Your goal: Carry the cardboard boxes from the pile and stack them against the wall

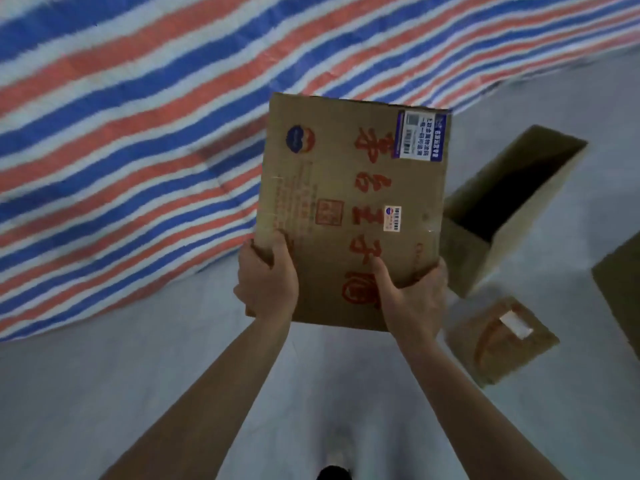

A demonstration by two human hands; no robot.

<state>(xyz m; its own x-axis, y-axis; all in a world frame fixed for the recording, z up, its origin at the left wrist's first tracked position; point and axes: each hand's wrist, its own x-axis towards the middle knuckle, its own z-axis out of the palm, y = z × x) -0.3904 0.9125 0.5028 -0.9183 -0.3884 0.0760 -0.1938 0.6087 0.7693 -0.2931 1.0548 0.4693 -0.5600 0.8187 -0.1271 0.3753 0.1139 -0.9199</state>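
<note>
Your left hand (266, 278) and right hand (412, 299) are clamping the cardboard box (349, 188) by its near corners, above the floor (104, 393) beside the striped tarp (121, 133); that shallow grip is risking it tipping forward

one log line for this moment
phase: carry | left hand, right hand: grip printed box | floor: open box, small box

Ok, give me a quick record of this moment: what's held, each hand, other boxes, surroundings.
held: printed cardboard box, red characters, two labels, off the floor
left hand: grips its near left corner
right hand: grips its near right corner
floor, right side: open box; small taped box; another box at the frame edge
surroundings: striped tarp, grey floor
</note>
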